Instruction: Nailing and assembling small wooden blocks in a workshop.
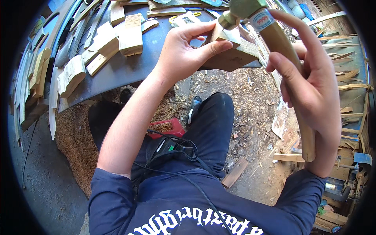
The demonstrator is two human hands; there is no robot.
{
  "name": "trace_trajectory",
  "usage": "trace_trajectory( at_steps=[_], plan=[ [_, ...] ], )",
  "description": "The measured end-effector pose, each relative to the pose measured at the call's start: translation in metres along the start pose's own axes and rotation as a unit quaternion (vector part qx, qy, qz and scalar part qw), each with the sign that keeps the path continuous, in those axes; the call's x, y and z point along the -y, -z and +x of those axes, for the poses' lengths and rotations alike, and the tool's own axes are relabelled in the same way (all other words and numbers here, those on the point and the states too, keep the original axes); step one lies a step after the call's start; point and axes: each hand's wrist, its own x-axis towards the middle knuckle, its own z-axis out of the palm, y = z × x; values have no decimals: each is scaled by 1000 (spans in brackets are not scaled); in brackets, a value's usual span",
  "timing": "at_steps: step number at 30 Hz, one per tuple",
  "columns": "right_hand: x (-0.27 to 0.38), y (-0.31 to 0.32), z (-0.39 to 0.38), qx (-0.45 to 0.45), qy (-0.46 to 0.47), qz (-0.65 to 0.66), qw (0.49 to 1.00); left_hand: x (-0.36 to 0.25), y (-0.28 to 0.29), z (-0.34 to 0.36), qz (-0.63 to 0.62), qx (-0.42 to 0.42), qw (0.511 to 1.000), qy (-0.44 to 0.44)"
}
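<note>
My right hand (313,80) is wrapped round the wooden handle of a hammer (279,41), its forefinger stretched along the handle near the greenish head. The handle runs back along my right forearm. My left hand (178,51) pinches a small pale wooden block (230,36) between thumb and fingers. Beneath that block is a larger, darker wood piece (231,58) at the table's near edge. The hammer's striking end overlaps the top of the small block; whether they touch, I cannot tell.
Several wood offcuts (131,35) lie on the dark table (147,58) at the left. A yellow-and-white tape measure (184,18) sits behind my left hand. Sawdust and chips cover the floor, with a red plastic object (172,127) between my legs. Wood strips (350,86) are stacked at right.
</note>
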Motion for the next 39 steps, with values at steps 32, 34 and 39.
trace_trajectory(
  at_steps=[32,34,39],
  plan=[
    [-21,-10,-7,-30,-46,108,993,-3,5,0,-24,24,998,45],
    [-5,-2,-4,-65,2,26,998,3,7,0,-3,7,1000,10],
    [-10,77,13,-103,240,55,964,9,-4,5,-37,-33,998,-41]
  ],
)
